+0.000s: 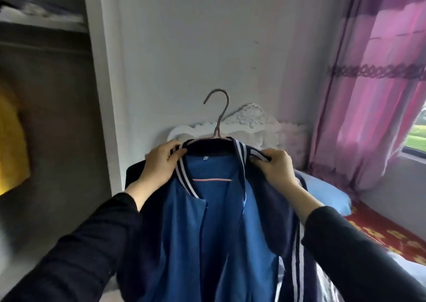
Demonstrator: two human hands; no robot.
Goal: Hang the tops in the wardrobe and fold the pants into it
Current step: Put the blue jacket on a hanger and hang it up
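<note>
Head view: left hand [161, 161] and right hand [277, 167] grip jacket [216, 221] collar.

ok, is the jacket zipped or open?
Open. The jacket front hangs parted, showing its blue lining and the pink hanger inside.

To your right, the bed [288, 131] stands with its carved white headboard [253, 117] against the wall, and a light blue pillow [327, 195] lies on it just below that headboard. Nearer you, a red bedspread [380, 228] with yellow flowers covers the mattress, touching the pillow's near edge, with a paler sheet [412, 269] showing at the edge closest to you. High on your left, the wardrobe shelf [43, 26] carries a low pile of blue and white fabric [34, 10], too blurred for you to tell what it is.
</note>
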